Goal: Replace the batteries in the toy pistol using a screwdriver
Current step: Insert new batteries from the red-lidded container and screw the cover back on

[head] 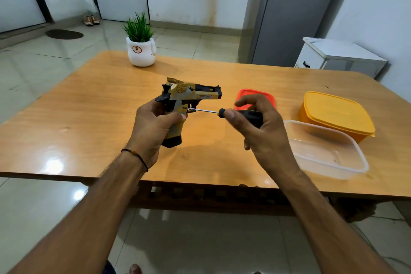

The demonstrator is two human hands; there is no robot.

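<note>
My left hand (152,128) grips the handle of a gold, white and black toy pistol (195,93), held above the wooden table (89,118) with its barrel pointing right. My right hand (260,127) grips the black and yellow handle of a screwdriver (222,112). Its thin metal shaft points left, and the tip touches a spot on the upper part of the pistol's grip, just behind the trigger. No batteries are visible.
An empty clear plastic tub (329,151) sits at the right near the table's front edge. Behind it stand a yellow lidded box (335,113) and a red lid (255,94). A potted plant (140,44) stands at the far edge.
</note>
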